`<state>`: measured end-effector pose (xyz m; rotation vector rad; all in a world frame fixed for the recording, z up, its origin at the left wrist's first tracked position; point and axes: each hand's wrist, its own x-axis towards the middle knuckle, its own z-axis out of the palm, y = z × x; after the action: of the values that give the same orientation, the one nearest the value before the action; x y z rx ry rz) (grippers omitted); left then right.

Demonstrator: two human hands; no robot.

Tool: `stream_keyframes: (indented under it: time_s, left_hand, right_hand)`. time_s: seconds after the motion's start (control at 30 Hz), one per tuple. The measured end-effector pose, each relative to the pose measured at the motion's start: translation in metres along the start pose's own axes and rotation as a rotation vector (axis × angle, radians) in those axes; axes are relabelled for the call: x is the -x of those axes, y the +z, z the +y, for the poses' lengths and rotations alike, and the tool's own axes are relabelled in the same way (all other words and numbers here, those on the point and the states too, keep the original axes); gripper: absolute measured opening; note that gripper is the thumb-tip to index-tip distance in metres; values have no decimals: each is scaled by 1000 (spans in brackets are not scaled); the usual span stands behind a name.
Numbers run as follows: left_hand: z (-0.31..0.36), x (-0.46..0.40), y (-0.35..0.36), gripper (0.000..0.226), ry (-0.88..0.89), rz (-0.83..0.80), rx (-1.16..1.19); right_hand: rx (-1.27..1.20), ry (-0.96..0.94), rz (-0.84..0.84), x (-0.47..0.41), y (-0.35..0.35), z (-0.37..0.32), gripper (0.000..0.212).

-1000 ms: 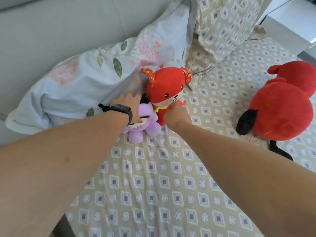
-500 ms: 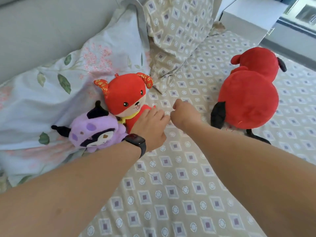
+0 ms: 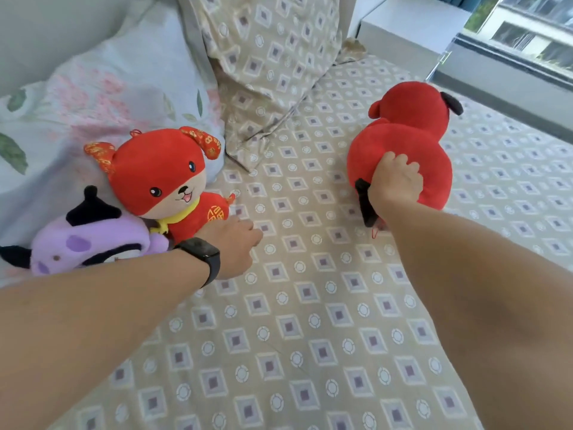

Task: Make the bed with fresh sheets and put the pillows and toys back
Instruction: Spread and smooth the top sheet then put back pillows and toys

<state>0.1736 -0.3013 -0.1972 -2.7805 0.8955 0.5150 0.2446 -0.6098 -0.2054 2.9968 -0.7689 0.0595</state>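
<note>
Right hand (image 3: pixel 395 181) grips large red plush (image 3: pixel 412 135), likely to join propped toys; left hand (image 3: pixel 232 246) loosely curled, empty, on bed (image 3: pixel 310 336).

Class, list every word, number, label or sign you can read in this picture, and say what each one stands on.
Small red dog plush, belly: one round gold embroidered emblem, perhaps a character; too small to read.
Its ears: gold patterning, not legible.
Black wristband on the left hand: screen dark, no text.
Nothing else carries writing.
</note>
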Motion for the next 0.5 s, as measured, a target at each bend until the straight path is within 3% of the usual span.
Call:
stream_keyframes:
  time_s: [0.07, 0.13, 0.23, 0.33, 0.5]
  left_hand:
    - [-9, -6, -11, 26, -46, 15, 5]
    - [-13, -14, -29, 31, -111, 52, 73]
    - [-12, -25, -57, 73, -156, 136, 285]
    - [-4, -33, -86, 120, -131, 250, 536]
    - [-5, -56, -139, 151, -161, 475, 965]
  right_hand:
    - [95, -141, 42, -4, -12, 0, 29]
    - [243, -295, 14, -6, -41, 3, 28]
    - [406, -503, 47, -16, -106, -6, 24]
    - [412, -635, 61, -33, -189, -36, 20]
    - [379, -785, -101, -34, -281, -108, 10]
